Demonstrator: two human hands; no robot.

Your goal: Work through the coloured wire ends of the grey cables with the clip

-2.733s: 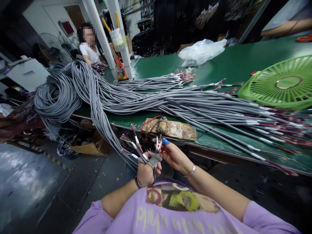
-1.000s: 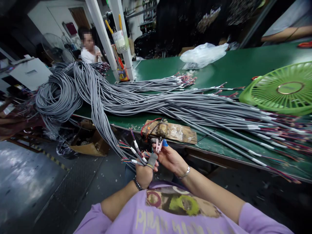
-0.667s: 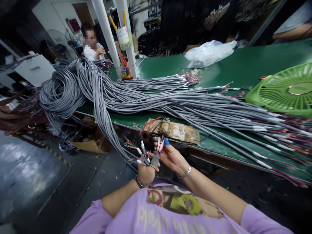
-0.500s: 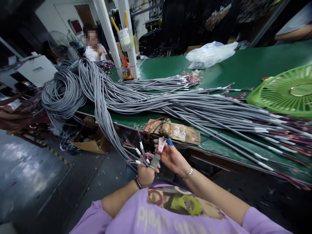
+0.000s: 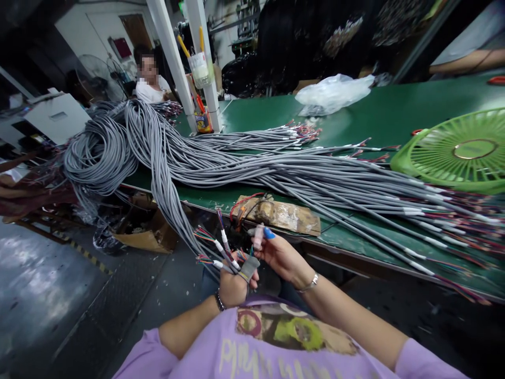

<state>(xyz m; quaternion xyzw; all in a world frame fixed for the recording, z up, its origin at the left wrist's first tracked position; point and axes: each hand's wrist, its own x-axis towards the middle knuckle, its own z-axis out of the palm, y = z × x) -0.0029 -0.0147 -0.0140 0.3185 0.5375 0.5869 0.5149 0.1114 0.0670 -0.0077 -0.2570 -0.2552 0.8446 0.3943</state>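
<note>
Wire tips [image 5: 241,256] indistinct beside the hands [image 5: 232,288] [image 5: 283,259]

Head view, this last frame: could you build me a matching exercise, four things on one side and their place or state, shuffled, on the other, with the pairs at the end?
Things:
1. left hand
2. right hand
3. plastic bag
4. fan

Place or state:
A. whitish, on the far part of the bench
B. wears a blue covering on one digit
C. light green, at the picture's right edge
D. closed around several grey cables

Pairs: 1-D, 2-B, 3-A, 4-C
</note>
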